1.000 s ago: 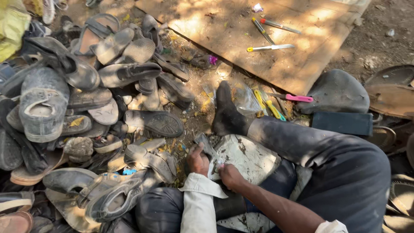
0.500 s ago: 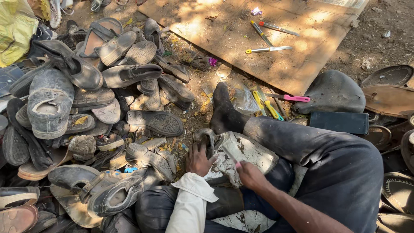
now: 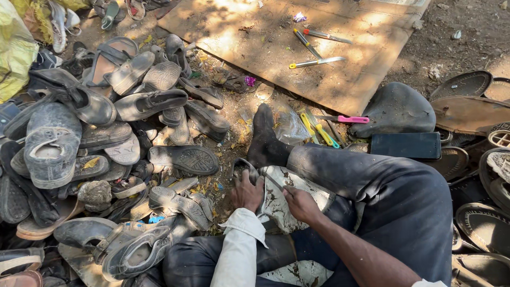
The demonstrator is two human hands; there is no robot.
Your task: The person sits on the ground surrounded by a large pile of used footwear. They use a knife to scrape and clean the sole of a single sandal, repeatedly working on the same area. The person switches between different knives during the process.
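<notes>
Two hands are being kept low in the middle of the scene, on a dirty white cloth that is being spread over the lap. The left hand is being pressed on a worn sandal at the left edge of the cloth; its fingers are being curled over the sandal, gripping it. The right hand is being laid on the cloth just right of the left one, with fingers bent down against the fabric; whether something is being pinched under them cannot be told. A leg in dark trousers is being stretched to the far side, ending in a black sock. At the left, a big pile of old shoes is being kept. Far behind, a cardboard sheet is lying with a knife on it. A pink-handled tool is lying near a black saddle-shaped piece at the right.
</notes>
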